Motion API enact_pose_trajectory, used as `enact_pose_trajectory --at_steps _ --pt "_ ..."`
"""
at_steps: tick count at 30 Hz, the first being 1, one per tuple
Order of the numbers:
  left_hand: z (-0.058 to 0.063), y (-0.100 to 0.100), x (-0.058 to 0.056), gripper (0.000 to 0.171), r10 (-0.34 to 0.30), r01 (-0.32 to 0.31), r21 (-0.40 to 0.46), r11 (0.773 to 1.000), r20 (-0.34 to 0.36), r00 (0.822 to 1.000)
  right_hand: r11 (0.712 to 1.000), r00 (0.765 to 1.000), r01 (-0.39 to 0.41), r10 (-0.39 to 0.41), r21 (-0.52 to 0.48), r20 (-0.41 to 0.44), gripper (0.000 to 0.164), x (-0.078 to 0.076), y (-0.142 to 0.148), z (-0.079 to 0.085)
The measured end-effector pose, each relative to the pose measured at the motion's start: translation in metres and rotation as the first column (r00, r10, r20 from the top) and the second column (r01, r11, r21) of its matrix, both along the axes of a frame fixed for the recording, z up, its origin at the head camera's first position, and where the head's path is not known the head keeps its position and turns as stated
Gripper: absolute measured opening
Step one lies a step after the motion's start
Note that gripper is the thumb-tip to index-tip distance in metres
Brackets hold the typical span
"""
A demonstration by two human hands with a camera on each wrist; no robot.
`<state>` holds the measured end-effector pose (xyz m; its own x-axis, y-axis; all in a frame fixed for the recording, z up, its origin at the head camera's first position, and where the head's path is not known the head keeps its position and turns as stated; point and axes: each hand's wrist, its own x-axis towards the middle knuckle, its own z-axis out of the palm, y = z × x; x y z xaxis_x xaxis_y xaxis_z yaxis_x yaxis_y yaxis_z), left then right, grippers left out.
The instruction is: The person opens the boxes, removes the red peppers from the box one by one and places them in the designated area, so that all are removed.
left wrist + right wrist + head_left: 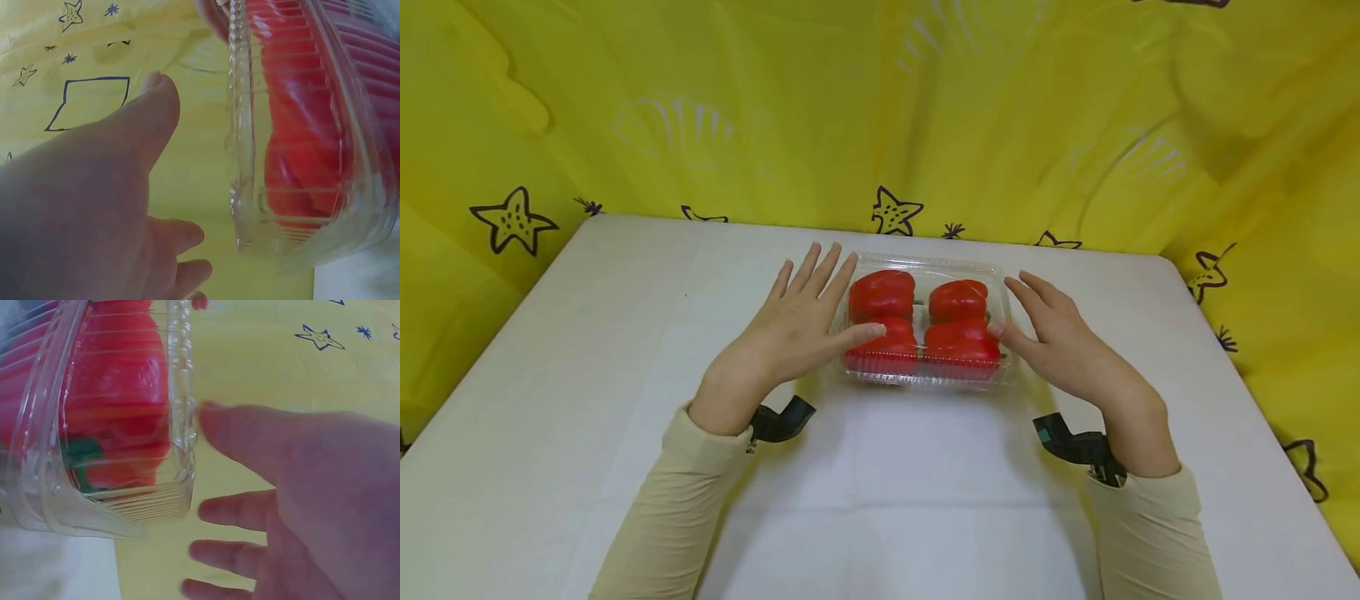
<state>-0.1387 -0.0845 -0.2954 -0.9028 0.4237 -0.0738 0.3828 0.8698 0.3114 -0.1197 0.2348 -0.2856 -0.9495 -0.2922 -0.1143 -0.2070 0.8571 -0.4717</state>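
Clear plastic rectangular box (928,381) of glossy, rounded red peppers (882,292); left grip (793,329) and right grip (1063,342), both spread, flank it; gentle, even pressure should prevent denting.

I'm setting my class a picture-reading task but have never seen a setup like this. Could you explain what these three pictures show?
There is no robot here: these are a person's bare left hand and right hand. The wide picture comes from a camera on the head, looking forward and down. The two close-ups come from cameras worn on the wrists, one beside each hand, so they look turned sideways.

On the white table is a clear plastic box with four red peppers inside. Behind it hangs a yellow sheet with starfish drawings.

Neither hand grips anything. They are spread at either side of the box; whether the right thumb touches its edge, I can't tell.
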Motion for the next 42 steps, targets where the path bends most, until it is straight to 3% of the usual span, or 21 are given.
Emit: enact_pose_trajectory --at_steps 6,13,18,26,30,34,38,42 --pt "-0.004 0.011 0.003 0.097 -0.107 0.108 0.012 0.994 -0.022 0.994 0.998 0.996 -0.004 0.010 -0.062 0.085 0.078 0.001 0.000 -0.001" --pt "-0.008 0.029 0.009 0.087 -0.229 0.228 -0.028 0.973 -0.106 0.968 0.966 0.983 0.041 0.006 -0.253 0.182 0.079 0.002 0.005 -0.007" --pt "-0.011 0.041 0.011 0.081 -0.289 0.284 -0.056 0.957 -0.157 0.944 0.908 0.965 0.144 -0.041 -0.394 0.258 0.075 0.006 0.012 -0.015" --pt "-0.011 0.072 0.015 0.081 -0.381 0.370 -0.099 0.924 -0.153 0.912 0.793 0.942 0.267 -0.094 -0.547 0.323 0.073 0.010 0.013 -0.028" --pt "-0.010 0.095 0.019 0.084 -0.434 0.407 -0.174 0.897 -0.170 0.885 0.694 0.926 0.323 -0.093 -0.643 0.366 0.073 0.013 0.015 -0.037" --pt "-0.011 0.116 0.023 0.082 -0.461 0.422 -0.207 0.883 -0.211 0.862 0.549 0.907 0.380 -0.061 -0.745 0.417 0.068 0.019 0.019 -0.047" --pt "-0.014 0.128 0.025 0.081 -0.445 0.399 -0.209 0.893 -0.279 0.851 0.394 0.889 0.421 0.000 -0.817 0.458 0.046 0.025 0.024 -0.056" --pt "-0.015 0.133 0.027 0.075 -0.397 0.352 -0.188 0.917 -0.349 0.849 0.232 0.882 0.418 0.127 -0.878 0.454 0.027 0.028 0.027 -0.064"
